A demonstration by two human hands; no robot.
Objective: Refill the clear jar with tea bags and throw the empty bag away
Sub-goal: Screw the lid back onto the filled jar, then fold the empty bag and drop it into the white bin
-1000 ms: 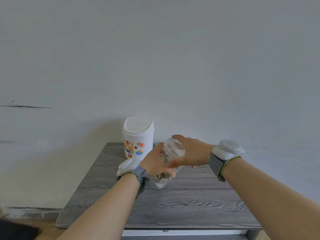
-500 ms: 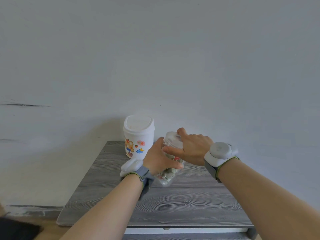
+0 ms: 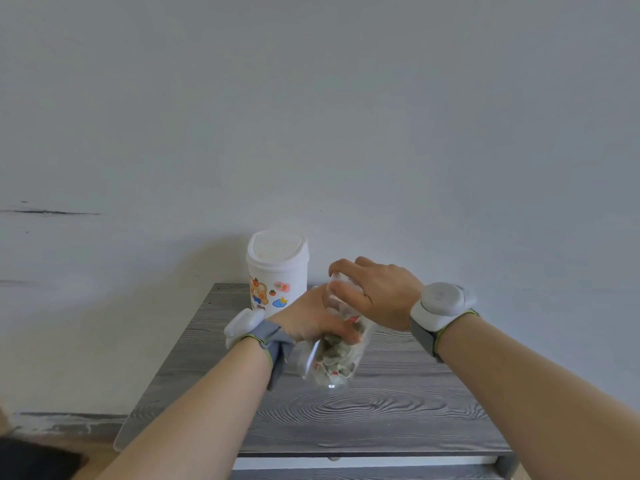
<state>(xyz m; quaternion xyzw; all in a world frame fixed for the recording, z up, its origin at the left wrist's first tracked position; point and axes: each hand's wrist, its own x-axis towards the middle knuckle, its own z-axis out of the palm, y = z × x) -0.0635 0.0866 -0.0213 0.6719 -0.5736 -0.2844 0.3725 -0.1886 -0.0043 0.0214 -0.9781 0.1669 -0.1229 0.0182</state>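
The clear jar (image 3: 330,362) stands on the grey wood-grain table (image 3: 398,410), leaning slightly away from me, with several tea bags showing through its lower half. My left hand (image 3: 311,322) wraps around the jar's middle from the left. Over the jar's top sits my right hand (image 3: 374,292), its fingers closed on the clear lid (image 3: 341,284). The lid is mostly hidden by those fingers. No empty bag is visible.
A small white bin (image 3: 277,270) with a swing lid and cartoon stickers stands at the table's back edge, just behind my left hand. A plain wall rises right behind the table. A drawer front shows under the table's near edge.
The jar has come more upright and a little nearer to me. My right hand has shifted onto the top of the lid, wrist turned. My left hand keeps its hold on the jar's body.
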